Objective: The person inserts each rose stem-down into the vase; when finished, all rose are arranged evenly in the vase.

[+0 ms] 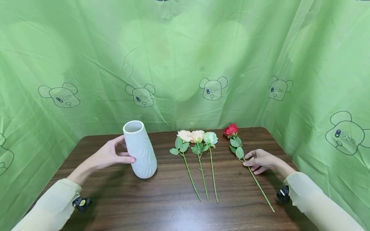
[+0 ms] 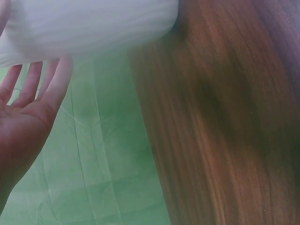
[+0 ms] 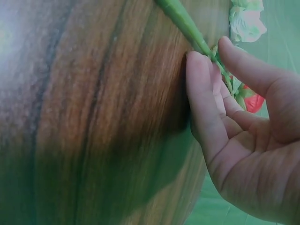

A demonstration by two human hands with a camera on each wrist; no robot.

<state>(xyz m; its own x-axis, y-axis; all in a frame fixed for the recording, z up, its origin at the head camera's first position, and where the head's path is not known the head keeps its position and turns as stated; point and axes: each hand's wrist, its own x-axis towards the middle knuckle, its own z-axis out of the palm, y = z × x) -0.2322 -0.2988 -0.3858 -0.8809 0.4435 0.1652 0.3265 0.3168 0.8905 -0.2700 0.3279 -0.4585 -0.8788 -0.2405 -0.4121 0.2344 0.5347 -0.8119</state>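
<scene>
A white vase (image 1: 142, 154) with a wavy relief stands on the table at the left, its round mouth facing up. My left hand (image 1: 111, 153) grips it from the left side, thumb across the front and fingers behind. In the left wrist view, fingertips (image 2: 63, 68) meet the side of the vase (image 2: 93, 23). At the right lies a red rose (image 1: 231, 129) with a long green stem and leaves. My right hand (image 1: 261, 161) pinches its stem just below the leaves; in the right wrist view the stem (image 3: 185, 23) runs between thumb and fingers.
Between the hands, three more flowers lie side by side: a cream one (image 1: 185, 135), a peach one (image 1: 198, 136) and a pale green-white one (image 1: 210, 138), stems toward me. Green curtains (image 1: 179, 64) with bear-head drawings surround the dark wooden table (image 1: 173, 211).
</scene>
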